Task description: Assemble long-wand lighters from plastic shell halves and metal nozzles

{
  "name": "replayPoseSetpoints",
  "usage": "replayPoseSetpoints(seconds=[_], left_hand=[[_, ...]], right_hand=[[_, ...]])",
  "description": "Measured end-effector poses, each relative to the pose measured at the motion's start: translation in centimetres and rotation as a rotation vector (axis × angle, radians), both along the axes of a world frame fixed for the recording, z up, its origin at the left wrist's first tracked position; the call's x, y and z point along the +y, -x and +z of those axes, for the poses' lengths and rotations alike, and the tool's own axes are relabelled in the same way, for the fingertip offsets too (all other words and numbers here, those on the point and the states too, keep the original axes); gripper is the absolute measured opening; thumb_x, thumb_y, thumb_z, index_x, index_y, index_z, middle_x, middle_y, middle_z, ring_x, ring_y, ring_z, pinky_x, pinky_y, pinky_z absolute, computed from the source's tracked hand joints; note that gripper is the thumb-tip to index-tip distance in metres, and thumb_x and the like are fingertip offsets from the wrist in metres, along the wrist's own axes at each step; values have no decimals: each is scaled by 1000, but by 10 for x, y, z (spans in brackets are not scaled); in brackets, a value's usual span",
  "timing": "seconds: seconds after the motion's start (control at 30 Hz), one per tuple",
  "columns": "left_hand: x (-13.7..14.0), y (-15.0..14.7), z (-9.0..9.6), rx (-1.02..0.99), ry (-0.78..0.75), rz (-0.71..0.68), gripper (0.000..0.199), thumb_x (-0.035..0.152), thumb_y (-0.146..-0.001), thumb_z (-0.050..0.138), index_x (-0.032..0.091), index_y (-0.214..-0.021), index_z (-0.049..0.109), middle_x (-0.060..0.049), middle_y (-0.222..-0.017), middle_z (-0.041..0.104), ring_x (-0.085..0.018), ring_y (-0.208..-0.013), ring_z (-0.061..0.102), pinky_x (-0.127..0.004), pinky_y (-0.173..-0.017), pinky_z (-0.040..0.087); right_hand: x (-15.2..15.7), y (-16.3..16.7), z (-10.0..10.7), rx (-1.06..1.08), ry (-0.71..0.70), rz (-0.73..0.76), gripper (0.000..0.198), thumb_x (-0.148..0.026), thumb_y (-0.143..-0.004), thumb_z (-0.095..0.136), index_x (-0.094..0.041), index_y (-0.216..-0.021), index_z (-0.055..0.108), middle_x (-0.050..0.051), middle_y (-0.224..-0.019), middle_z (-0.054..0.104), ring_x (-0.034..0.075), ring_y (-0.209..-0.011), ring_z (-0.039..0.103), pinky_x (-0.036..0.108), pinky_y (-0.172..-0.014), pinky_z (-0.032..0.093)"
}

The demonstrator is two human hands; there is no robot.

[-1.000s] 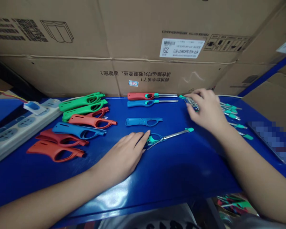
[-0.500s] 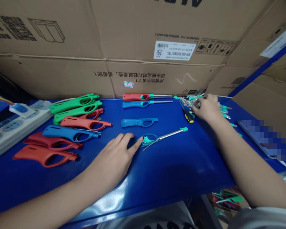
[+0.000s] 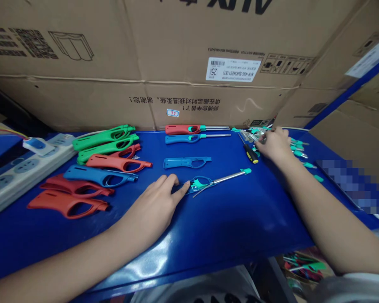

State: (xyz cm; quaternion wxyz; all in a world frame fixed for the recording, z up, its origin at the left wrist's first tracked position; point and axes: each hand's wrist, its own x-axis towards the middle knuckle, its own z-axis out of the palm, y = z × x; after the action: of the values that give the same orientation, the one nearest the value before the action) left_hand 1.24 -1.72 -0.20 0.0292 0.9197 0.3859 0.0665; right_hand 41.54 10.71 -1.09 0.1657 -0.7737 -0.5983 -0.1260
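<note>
At centre, left hand [image 3: 158, 200] grips open blue lighter [image 3: 201, 184]; right hand [image 3: 276, 145] touches parts [image 3: 249, 135], grip hidden.

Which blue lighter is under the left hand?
The blue lighter with the slanting metal tube and turquoise tip; the left hand covers its handle end. The other blue ones lie untouched.

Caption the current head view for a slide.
Left hand on an open blue lighter, right hand at a pile of parts beside a screwdriver.
</note>
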Motion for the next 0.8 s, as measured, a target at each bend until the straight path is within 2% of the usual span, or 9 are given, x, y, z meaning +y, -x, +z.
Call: replayPoseSetpoints(seconds=[0.07,0.17,0.27,0.37,0.43,0.47,0.57,0.63,0.8], left_hand=[[-1,-1,2,6,3,4,48,12,-101,40,18,-148,50,-14,-111,57,-26,-99,55,-44,-86,56],[-3,-3,3,14,-18,21,49,11,-100,39,19,-147,51,-14,-110,59,-27,-98,57,-45,-86,56],[-3,-4,1,-39,-21,35,47,16,-101,41,18,-148,48,-16,-118,59,-29,-103,57,-48,-89,55],[0,-7,-2,-216,-24,76,61,33,-102,49,17,-157,29,-19,-139,51,-33,-123,52,-53,-101,50],[3,-9,-3,-311,-30,99,72,42,-101,51,17,-160,18,-19,-147,45,-34,-134,45,-54,-108,45],[4,-10,-4,-340,-29,101,73,44,-101,51,17,-160,18,-19,-148,45,-33,-135,44,-55,-110,44],[7,-11,-4,-405,-38,77,66,45,-101,53,21,-157,29,-17,-147,49,-32,-135,46,-54,-111,43],[7,-12,-4,-450,-58,41,57,42,-101,53,24,-154,38,-14,-146,52,-30,-134,47,-52,-110,43],[5,-13,-4,-565,-40,-30,46,31,-103,53,30,-148,47,-9,-143,57,-25,-130,52,-48,-108,45]], right_hand=[[-2,4,5,38,-41,22,19,-35,-79,67,-16,-76,65,21,-109,59,41,-113,50,58,-88,43],[-7,19,17,117,-172,139,19,-36,-80,66,-18,-78,65,20,-108,61,40,-112,53,56,-90,44],[-19,50,27,175,-228,288,17,-36,-82,66,-20,-85,63,12,-95,65,29,-94,61,45,-85,50],[-39,91,28,384,-251,611,16,-38,-87,64,-22,-87,60,6,-86,64,21,-76,60,36,-73,50],[-55,117,26,442,-193,836,14,-35,-89,65,-21,-89,61,4,-83,64,18,-75,59,33,-71,48],[-63,128,24,439,-144,927,13,-33,-90,64,-21,-90,61,3,-82,64,18,-75,59,32,-71,47],[-83,151,20,296,-55,1119,11,-31,-93,64,-21,-93,60,1,-77,64,17,-75,59,33,-75,41],[-92,159,18,249,-59,1212,11,-30,-95,61,-20,-94,60,1,-75,65,16,-73,58,32,-72,37],[-99,164,17,189,-112,1300,12,-30,-98,57,-19,-93,60,3,-78,68,16,-73,59,32,-71,37]])
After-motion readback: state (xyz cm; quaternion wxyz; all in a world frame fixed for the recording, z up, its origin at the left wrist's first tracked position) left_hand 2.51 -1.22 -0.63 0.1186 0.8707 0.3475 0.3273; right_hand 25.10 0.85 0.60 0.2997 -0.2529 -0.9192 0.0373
